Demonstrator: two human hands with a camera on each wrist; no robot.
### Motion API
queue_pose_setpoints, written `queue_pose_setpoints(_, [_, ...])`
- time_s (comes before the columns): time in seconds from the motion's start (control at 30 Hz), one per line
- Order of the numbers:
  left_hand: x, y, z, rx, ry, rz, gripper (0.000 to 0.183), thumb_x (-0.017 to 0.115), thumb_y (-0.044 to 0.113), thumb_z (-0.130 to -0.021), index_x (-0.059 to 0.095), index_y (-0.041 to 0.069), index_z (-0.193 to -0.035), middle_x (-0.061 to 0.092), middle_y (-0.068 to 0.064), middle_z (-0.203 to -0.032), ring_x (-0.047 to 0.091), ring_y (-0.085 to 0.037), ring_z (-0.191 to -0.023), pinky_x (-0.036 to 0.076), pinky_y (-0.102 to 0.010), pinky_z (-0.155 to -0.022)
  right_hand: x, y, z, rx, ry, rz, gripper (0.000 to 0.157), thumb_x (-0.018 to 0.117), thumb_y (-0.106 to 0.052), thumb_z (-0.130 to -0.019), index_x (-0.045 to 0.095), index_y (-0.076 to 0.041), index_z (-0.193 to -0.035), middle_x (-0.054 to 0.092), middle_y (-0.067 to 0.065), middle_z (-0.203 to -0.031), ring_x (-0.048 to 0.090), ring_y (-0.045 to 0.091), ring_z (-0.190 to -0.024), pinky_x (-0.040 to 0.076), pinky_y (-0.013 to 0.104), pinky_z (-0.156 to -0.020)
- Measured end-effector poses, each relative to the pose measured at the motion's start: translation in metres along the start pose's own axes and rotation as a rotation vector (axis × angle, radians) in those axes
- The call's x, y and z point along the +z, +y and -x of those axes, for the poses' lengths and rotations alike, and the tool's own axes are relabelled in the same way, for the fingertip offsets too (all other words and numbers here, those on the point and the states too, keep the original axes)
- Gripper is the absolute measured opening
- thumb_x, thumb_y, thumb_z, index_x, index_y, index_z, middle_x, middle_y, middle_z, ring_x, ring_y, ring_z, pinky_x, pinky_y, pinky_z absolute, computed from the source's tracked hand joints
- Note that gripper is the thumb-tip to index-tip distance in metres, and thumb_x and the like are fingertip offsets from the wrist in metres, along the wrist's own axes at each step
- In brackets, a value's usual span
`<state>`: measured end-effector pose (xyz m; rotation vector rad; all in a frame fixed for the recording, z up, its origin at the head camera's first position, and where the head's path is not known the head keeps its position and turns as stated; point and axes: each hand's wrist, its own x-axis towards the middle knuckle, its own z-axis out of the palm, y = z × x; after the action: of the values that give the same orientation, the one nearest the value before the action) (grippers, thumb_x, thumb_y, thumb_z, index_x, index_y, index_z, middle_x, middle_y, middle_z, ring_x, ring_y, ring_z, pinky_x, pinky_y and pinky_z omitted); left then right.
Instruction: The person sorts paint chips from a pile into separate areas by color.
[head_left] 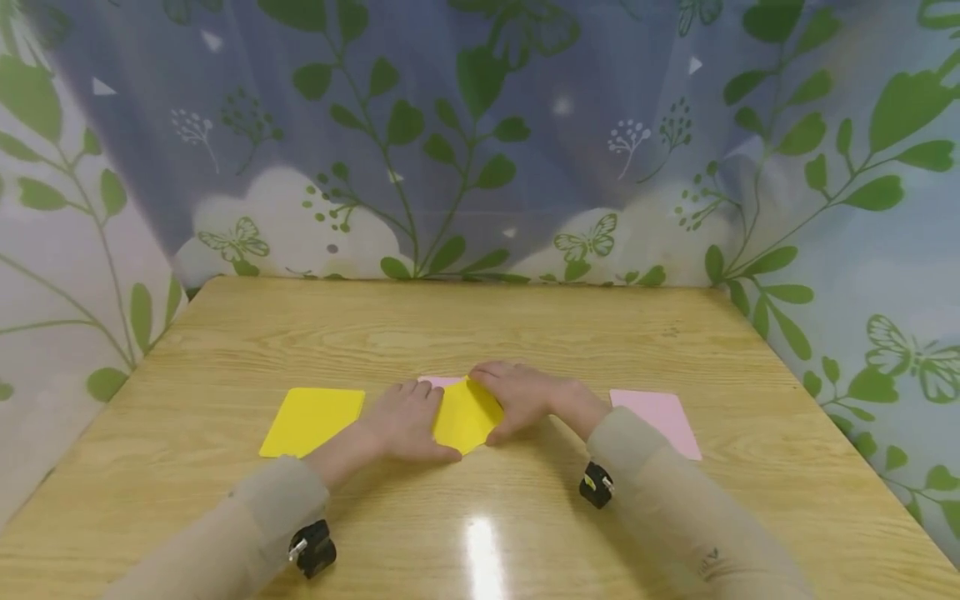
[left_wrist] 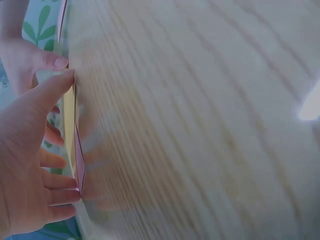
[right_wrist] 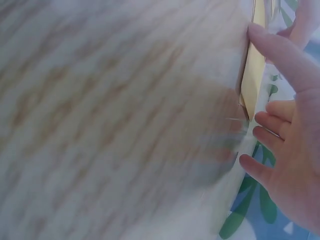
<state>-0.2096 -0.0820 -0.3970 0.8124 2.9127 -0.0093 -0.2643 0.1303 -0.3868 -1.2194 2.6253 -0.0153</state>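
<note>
Paper [head_left: 467, 421], the yellow piece, sits mid-table between left hand [head_left: 408, 423] and right hand [head_left: 521, 398], thumbs and fingers spread apart, touching its edges. Bit of pink sheet [head_left: 441, 382] pokes out behind it. Another yellow sheet [head_left: 311, 421] off left, pink square [head_left: 662, 418] off right, wood table [head_left: 480, 329], leafy cloth [head_left: 480, 125] behind.

The head view looks forward and down from above the worktop [head_left: 480, 333], reaching its far edge and the leafy curtain [head_left: 600, 75] behind. Both wrist views look low and close along the surface, rolled sideways in opposite directions; all three share the yellow sheet [head_left: 467, 418].
</note>
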Motion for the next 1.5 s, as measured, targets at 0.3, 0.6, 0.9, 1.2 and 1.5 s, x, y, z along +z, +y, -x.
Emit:
queue_pose_setpoints(0.3, [0.004, 0.005, 0.003, 0.034, 0.038, 0.013, 0.085, 0.056, 0.065, -0.076, 0.046, -0.003, -0.126, 0.051, -0.017, -0.120, 0.046, -0.033, -0.113, 0.035, -0.047, -0.096, 0.002, -0.001, -0.003, 0.007, -0.015, -0.023, 0.095, 0.072, -0.051, -0.071, 0.029, -0.005, -0.143, 0.030, 0.010, -0.147, 0.028, 0.025, -0.134, 0.030, 0.046, -0.103])
queue_pose_setpoints(0.6, [0.005, 0.004, 0.004, 0.043, 0.025, 0.013, 0.086, 0.057, 0.065, -0.076, 0.045, -0.002, -0.129, 0.051, -0.018, -0.121, 0.046, -0.034, -0.114, 0.036, -0.047, -0.096, 0.002, -0.004, -0.006, 0.014, -0.053, -0.042, 0.095, 0.072, -0.052, -0.070, 0.031, -0.007, -0.143, 0.030, 0.008, -0.147, 0.027, 0.023, -0.134, 0.029, 0.046, -0.104])
queue_pose_setpoints(0.9, [0.006, 0.001, 0.003, 0.060, 0.036, 0.012, 0.082, 0.058, 0.064, -0.076, 0.048, 0.001, -0.126, 0.050, -0.016, -0.120, 0.045, -0.034, -0.113, 0.036, -0.047, -0.096, 0.004, -0.003, -0.009, -0.007, -0.025, -0.012, 0.094, 0.074, -0.053, -0.068, 0.036, -0.007, -0.140, 0.035, 0.007, -0.139, 0.035, 0.021, -0.126, 0.036, 0.041, -0.097])
queue_pose_setpoints(1.2, [0.003, -0.004, 0.002, 0.082, 0.028, 0.069, 0.079, 0.062, 0.058, -0.076, 0.047, -0.001, -0.126, 0.048, -0.019, -0.121, 0.045, -0.033, -0.114, 0.039, -0.042, -0.095, 0.002, -0.002, -0.011, -0.026, -0.023, 0.017, 0.094, 0.074, -0.056, -0.068, 0.037, -0.007, -0.139, 0.035, 0.008, -0.138, 0.036, 0.022, -0.125, 0.036, 0.041, -0.098])
queue_pose_setpoints(1.5, [-0.001, -0.008, -0.001, 0.095, 0.032, 0.067, 0.079, 0.061, 0.058, -0.076, 0.047, 0.000, -0.127, 0.049, -0.018, -0.122, 0.044, -0.033, -0.116, 0.034, -0.042, -0.100, -0.004, -0.001, -0.011, -0.040, -0.031, -0.030, 0.095, 0.077, -0.052, -0.066, 0.035, -0.009, -0.140, 0.035, 0.008, -0.138, 0.036, 0.021, -0.123, 0.034, 0.042, -0.100])
